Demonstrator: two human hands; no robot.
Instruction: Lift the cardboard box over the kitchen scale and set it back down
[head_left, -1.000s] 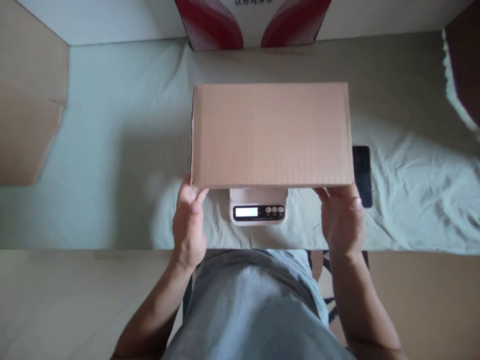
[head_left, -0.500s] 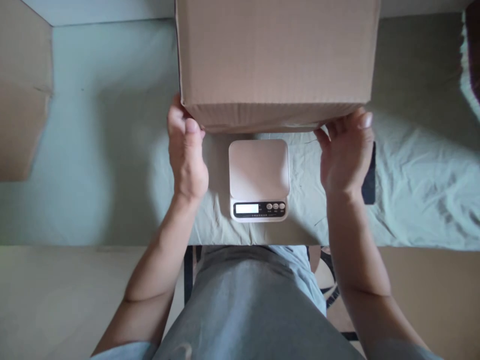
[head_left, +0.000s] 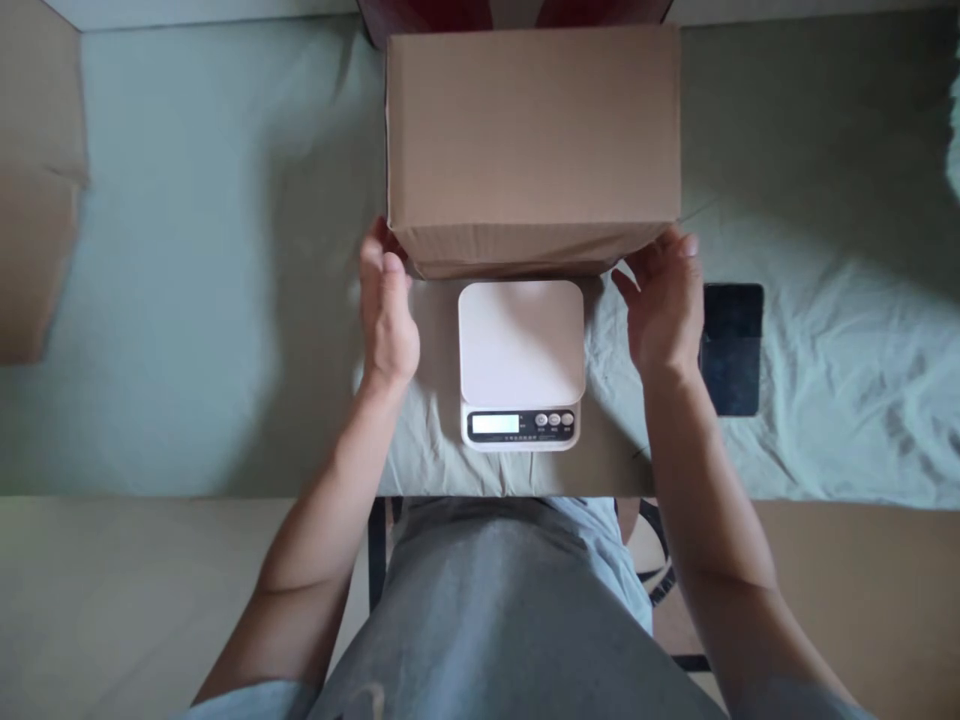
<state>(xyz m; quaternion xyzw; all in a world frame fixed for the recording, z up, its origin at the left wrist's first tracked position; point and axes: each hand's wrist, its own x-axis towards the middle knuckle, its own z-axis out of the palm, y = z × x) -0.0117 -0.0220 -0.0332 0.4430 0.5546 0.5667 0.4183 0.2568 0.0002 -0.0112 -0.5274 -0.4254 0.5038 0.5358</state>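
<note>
Box (head_left: pixel 532 130) off the scale (head_left: pixel 521 345), held just beyond it toward the desk's far edge, near side tipped up. Left hand (head_left: pixel 388 315) and right hand (head_left: pixel 664 310) spread flat against its lower corners, gripping. Weighing seemingly done; setting down left. Phone (head_left: pixel 733 348) lying right of scale.

Cloth-covered table (head_left: pixel 187 300): scale (head_left: pixel 521 362), dark slab, maybe phone (head_left: pixel 733 347).
</note>
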